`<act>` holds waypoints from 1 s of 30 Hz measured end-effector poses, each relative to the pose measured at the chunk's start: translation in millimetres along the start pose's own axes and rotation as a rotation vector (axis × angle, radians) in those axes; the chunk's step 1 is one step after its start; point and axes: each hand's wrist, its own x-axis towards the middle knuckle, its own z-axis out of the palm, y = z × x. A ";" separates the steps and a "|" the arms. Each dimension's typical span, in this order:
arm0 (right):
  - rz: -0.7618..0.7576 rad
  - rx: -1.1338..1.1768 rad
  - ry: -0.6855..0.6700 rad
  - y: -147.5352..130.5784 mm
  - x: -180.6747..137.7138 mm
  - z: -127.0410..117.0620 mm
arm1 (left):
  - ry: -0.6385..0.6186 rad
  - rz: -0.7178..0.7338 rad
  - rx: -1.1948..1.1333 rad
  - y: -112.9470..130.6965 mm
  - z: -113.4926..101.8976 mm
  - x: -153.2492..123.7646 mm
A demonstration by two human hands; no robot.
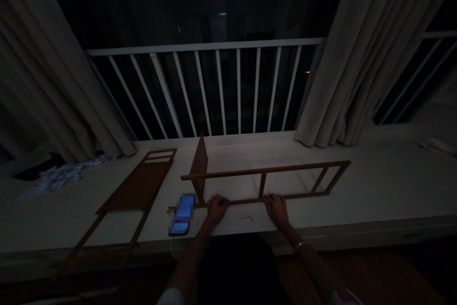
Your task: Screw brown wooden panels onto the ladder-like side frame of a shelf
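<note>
A brown wooden frame (262, 183) with crossbars stands on its long edge on the pale ledge. A wooden panel (200, 164) rises upright at its left end. My left hand (216, 207) has its fingers closed around the frame's lower rail, close to that panel. Farther right, my right hand (276, 208) grips the same rail just beside the middle crossbar. Between my hands and nearer to me lies a small L-shaped hex key (247, 218). A phone with a blurred, lit screen (183, 214) rests left of my left hand.
Another wooden frame with a solid panel (139, 183) lies at the left, its legs jutting over the ledge's front edge. Crumpled patterned cloth or paper (60, 179) is farther left. A white railing (217, 48) and curtains (342, 57) stand behind the ledge (228, 145).
</note>
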 end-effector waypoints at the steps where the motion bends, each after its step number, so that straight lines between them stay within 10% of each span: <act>1: 0.002 -0.004 0.001 -0.6 -0.2 0.2 | -0.001 0.000 -0.002 -0.2 -0.3 -0.1; 30: 0.007 -0.042 0.000 -9.8 -0.7 -2.6 | -0.059 0.004 -0.014 -3.8 -4.4 4.7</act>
